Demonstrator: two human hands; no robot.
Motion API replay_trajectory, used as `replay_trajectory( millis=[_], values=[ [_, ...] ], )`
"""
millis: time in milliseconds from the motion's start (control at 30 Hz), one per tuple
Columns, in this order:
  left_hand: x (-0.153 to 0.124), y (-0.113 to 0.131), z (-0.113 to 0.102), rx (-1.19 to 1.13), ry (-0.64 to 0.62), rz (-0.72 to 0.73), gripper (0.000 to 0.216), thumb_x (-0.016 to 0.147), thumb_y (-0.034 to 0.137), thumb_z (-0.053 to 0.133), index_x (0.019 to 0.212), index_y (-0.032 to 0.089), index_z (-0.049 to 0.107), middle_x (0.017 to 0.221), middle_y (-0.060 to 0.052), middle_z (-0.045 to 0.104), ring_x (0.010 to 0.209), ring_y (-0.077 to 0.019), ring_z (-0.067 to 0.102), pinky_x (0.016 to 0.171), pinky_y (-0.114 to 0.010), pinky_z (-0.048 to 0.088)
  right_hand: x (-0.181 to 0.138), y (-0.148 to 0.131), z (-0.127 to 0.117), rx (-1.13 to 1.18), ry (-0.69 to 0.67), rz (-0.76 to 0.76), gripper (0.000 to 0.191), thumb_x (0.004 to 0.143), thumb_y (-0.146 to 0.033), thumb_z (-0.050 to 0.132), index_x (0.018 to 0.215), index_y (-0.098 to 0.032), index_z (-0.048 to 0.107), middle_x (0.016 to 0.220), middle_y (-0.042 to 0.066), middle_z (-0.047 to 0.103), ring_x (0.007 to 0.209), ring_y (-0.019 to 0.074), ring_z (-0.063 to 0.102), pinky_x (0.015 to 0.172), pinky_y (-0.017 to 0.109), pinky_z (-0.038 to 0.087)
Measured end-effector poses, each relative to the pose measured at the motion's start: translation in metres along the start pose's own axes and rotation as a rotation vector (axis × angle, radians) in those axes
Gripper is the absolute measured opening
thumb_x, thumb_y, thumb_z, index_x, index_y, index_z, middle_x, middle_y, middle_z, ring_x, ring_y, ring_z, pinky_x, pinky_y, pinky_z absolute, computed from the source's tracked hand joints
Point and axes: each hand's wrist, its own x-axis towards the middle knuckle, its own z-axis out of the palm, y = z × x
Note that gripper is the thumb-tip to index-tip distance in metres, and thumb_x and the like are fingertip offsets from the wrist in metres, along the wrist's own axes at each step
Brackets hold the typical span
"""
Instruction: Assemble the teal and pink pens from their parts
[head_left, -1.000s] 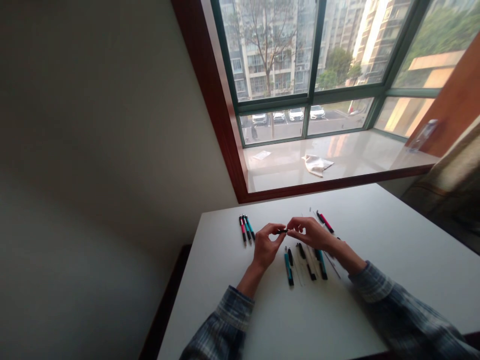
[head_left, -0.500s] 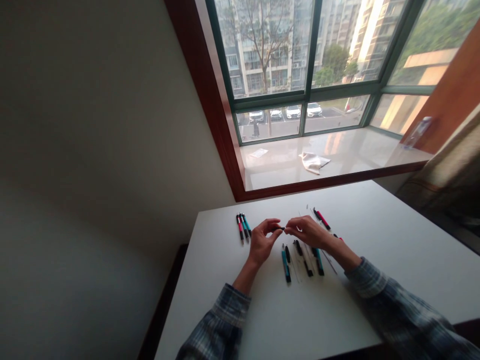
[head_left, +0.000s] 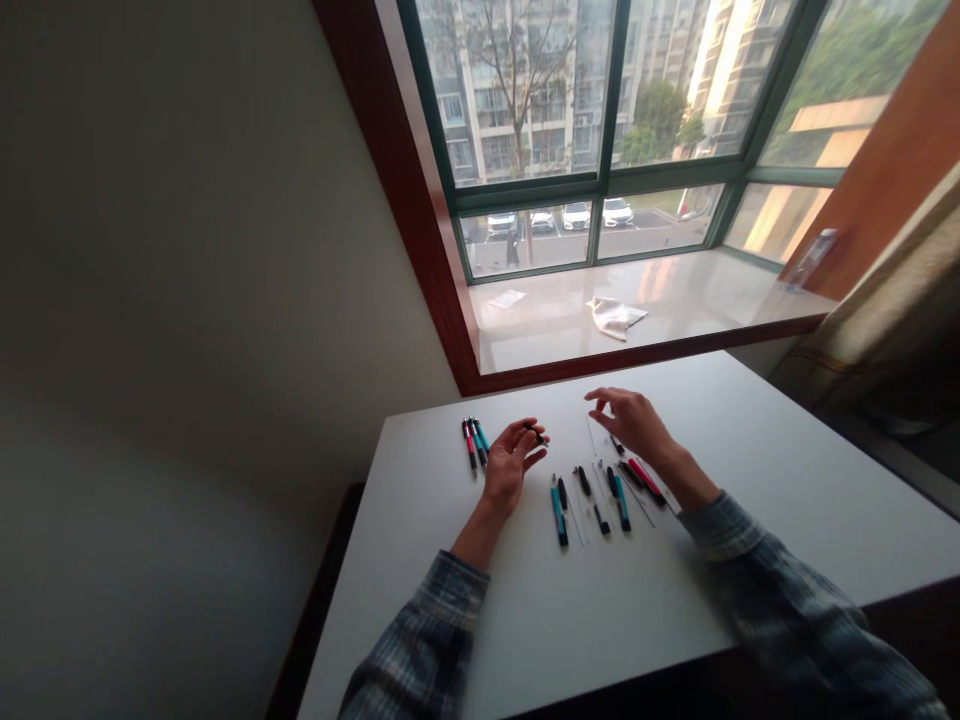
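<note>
Teal pen barrels (head_left: pixel 559 517) look like smooth plastic; black grips (head_left: pixel 563 492) matt, rubber or plastic, can't tell. Tabletop (head_left: pixel 465 620) smooth white with a soft sheen, windowsill (head_left: pixel 697 290) glossy and reflective, window surround (head_left: pixel 397 190) wood-look with low sheen. Sleeves (head_left: pixel 450 605) matt woven cloth, curtain (head_left: pixel 832 340) folded fabric, bottle (head_left: pixel 811 262) clear shiny plastic by looks, wall (head_left: pixel 187 300) matt.

1 head view, seemingly tilted, overlooks the table (head_left: pixel 600 600).

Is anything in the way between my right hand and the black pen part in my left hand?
Nothing visible blocks the gap between your right hand and the black pen part in your left hand; a thin rod shows just below your right fingertips.
</note>
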Motion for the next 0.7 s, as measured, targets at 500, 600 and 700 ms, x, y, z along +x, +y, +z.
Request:
replay_trajectory(
  millis=[500,600,700],
  values=[
    [-0.002,0.005,0.000,0.074,-0.002,-0.002,0.059,0.072,0.048,0.087,0.120,0.018,0.070,0.095,-0.007,0.074,0.076,-0.0173,0.074,0.077,-0.033,0.060,-0.002,0.018,-0.004,-0.231,-0.182,0.211,0.020,0.089,-0.027,0.065,0.104,-0.025,0.077,0.085,0.004,0.079,0.081,0.0234,0.072,0.077,0.034,0.051],
    [-0.002,0.003,0.000,0.068,0.005,-0.002,0.055,0.068,0.042,0.091,0.113,0.016,0.073,0.096,-0.008,0.075,0.078,-0.0179,0.074,0.081,-0.035,0.060,0.002,0.005,-0.016,-0.007,-0.056,0.205,0.020,0.089,-0.035,0.065,0.103,-0.025,0.076,0.085,0.004,0.078,0.075,0.0221,0.072,0.075,0.035,0.054],
    [-0.003,0.001,0.001,0.088,-0.023,-0.010,0.049,0.067,0.040,0.091,0.107,0.014,0.077,0.097,-0.010,0.076,0.079,-0.0183,0.073,0.081,-0.036,0.060,0.003,-0.018,-0.017,0.410,-0.065,0.181,0.027,0.088,-0.042,0.067,0.105,-0.022,0.073,0.085,0.006,0.078,0.074,0.0215,0.074,0.070,0.033,0.057]
  ],
)
